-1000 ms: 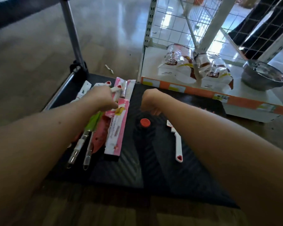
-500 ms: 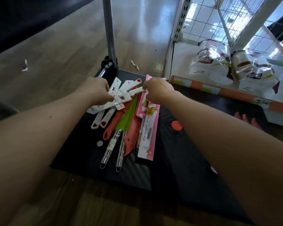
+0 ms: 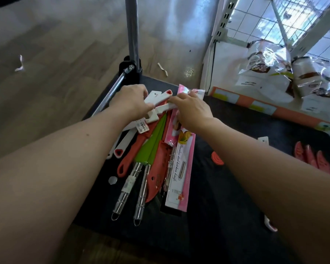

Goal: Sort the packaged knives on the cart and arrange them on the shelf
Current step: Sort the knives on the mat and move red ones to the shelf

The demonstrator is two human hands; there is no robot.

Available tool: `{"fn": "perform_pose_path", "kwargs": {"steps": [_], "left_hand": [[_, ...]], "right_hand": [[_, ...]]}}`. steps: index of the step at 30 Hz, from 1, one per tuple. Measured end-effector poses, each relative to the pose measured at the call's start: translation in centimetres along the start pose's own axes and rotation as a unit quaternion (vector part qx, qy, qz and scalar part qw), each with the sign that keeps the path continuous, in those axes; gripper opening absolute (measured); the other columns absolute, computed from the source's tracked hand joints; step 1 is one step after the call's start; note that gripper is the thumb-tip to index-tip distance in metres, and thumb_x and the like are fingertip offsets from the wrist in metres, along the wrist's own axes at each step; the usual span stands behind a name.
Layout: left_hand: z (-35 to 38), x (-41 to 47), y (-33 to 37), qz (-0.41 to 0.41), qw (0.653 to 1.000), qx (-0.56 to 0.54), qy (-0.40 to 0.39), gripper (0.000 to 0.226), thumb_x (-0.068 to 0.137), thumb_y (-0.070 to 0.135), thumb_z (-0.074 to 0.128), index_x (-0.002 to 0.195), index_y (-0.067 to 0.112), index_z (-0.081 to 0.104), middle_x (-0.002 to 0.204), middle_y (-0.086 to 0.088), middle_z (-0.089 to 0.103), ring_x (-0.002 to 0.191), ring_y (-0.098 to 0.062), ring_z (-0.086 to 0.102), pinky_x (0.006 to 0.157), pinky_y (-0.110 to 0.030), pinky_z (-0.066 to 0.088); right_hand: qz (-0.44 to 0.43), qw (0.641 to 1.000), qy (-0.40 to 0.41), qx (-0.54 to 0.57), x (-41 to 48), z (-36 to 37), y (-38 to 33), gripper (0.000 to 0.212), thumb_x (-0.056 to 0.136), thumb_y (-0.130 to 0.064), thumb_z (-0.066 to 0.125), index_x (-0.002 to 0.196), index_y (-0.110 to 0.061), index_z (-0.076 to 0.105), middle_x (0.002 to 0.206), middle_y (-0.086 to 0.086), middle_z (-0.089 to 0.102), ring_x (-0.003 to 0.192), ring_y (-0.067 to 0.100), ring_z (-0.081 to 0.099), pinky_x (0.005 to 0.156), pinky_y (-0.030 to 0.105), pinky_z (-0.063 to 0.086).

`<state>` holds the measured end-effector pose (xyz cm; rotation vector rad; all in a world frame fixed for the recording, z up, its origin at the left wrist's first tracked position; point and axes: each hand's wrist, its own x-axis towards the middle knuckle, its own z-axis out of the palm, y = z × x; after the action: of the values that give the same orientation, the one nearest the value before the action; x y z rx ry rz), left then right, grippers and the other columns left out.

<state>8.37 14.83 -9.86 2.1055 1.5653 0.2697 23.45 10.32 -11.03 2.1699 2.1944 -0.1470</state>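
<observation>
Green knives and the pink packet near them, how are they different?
The green knives are two, with green blade covers and shiny metal handles ending in wire loops. The pink packet is one flat printed card with its knife sealed inside. The green knives lie bare apart from a small tag, while the pink packet is fully wrapped. Both lie lengthwise on the black cart.

Shop: price-tagged shelf (image 3: 274, 109), packaged goods (image 3: 261, 67)
</observation>
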Motion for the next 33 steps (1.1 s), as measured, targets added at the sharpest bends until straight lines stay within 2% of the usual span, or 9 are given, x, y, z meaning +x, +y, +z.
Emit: {"fn": "perform_pose_path", "kwargs": {"steps": [6,9,13,18,21,24,26,30,33], "left_hand": [[1.9,2.9,1.9,-0.02,0.998,-0.06,0.012,0.051,0.085,0.044,0.058,0.127,0.016,0.05,0.125,-0.01,0.056,0.111,-0.026,0.055,0.083,-0.035,0.047],[3.1,4.0,2.0,-0.033,0.999,-0.023,0.008,0.052,0.084,0.041,0.061,0.129,0.018,0.048,0.125,-0.01,0.056,0.113,-0.028,0.053,0.086,-0.039,0.047],[3.7,4.7,1.6,-0.041,0.998,0.04,0.037,0.048,0.083,0.037,0.064,0.126,0.018,0.054,0.123,-0.009,0.059,0.115,-0.028,0.052,0.088,-0.042,0.048],[4.1,4.8,1.8,-0.025,0.996,0.075,0.046,0.036,0.087,0.03,0.061,0.12,0.016,0.06,0.115,-0.012,0.063,0.105,-0.03,0.058,0.079,-0.037,0.048],[3.9,4.5,2.1,0.01,0.995,0.09,0.041,0.03,0.088,0.024,0.06,0.116,0.014,0.062,0.112,-0.012,0.064,0.101,-0.03,0.06,0.075,-0.037,0.048],[3.5,3.5,2.9,0.062,0.993,0.099,0.031,0.017,0.086,0.021,0.061,0.094,0.008,0.067,0.1,-0.014,0.066,0.091,-0.032,0.062,0.072,-0.036,0.049],[2.9,2.6,3.5,0.097,0.988,0.117,0.029,0.014,0.087,0.018,0.059,0.081,0.006,0.063,0.094,-0.017,0.065,0.087,-0.034,0.062,0.071,-0.037,0.049],[1.4,0.6,4.0,0.193,0.965,0.174,0.042,0.022,0.093,0.014,0.049,0.099,0.002,0.066,0.097,-0.018,0.065,0.088,-0.034,0.063,0.079,-0.042,0.052],[0.7,-0.5,4.1,0.271,0.941,0.197,0.052,0.023,0.094,0.016,0.047,0.104,0.006,0.065,0.103,-0.012,0.065,0.09,-0.027,0.064,0.079,-0.036,0.053]], "right_hand": [[-0.031,0.999,0.025,-0.006,-0.1,0.5,1.2,0.047,0.095,-0.026,0.048,0.141,-0.026,0.038,0.142,0.0,0.044,0.131,0.024,0.035,0.098,0.038,0.04],[-0.056,0.997,0.037,-0.025,-0.2,0.7,1.8,0.044,0.095,-0.026,0.049,0.138,-0.025,0.042,0.138,-0.001,0.049,0.129,0.023,0.037,0.099,0.036,0.038],[-0.071,0.996,0.044,-0.015,-0.2,1.0,2.5,0.035,0.094,-0.024,0.05,0.13,-0.025,0.051,0.128,-0.001,0.057,0.122,0.02,0.044,0.09,0.033,0.043],[-0.066,0.996,0.058,0.011,-0.1,1.0,2.5,0.031,0.095,-0.02,0.05,0.124,-0.025,0.058,0.121,0.0,0.062,0.117,0.02,0.05,0.083,0.033,0.046],[-0.074,0.996,0.05,-0.007,-0.2,0.7,2.5,0.029,0.095,-0.024,0.049,0.123,-0.027,0.059,0.118,0.002,0.064,0.111,0.02,0.053,0.078,0.03,0.043],[-0.093,0.993,0.044,-0.052,-1.0,-0.1,2.7,0.03,0.096,-0.029,0.048,0.125,-0.028,0.057,0.117,0.0,0.064,0.106,0.018,0.055,0.073,0.027,0.038],[-0.099,0.991,0.049,-0.073,-1.7,-0.7,2.8,0.031,0.096,-0.029,0.048,0.126,-0.029,0.056,0.117,-0.001,0.064,0.107,0.018,0.057,0.074,0.027,0.041],[-0.087,0.992,0.019,-0.088,-3.5,-1.4,3.4,0.03,0.095,-0.029,0.049,0.123,-0.027,0.059,0.114,0.0,0.066,0.104,0.021,0.062,0.081,0.032,0.049],[-0.053,0.995,-0.035,-0.076,-5.6,-1.4,4.4,0.028,0.095,-0.031,0.048,0.118,-0.025,0.062,0.11,0.001,0.067,0.098,0.021,0.064,0.079,0.032,0.051]]}}
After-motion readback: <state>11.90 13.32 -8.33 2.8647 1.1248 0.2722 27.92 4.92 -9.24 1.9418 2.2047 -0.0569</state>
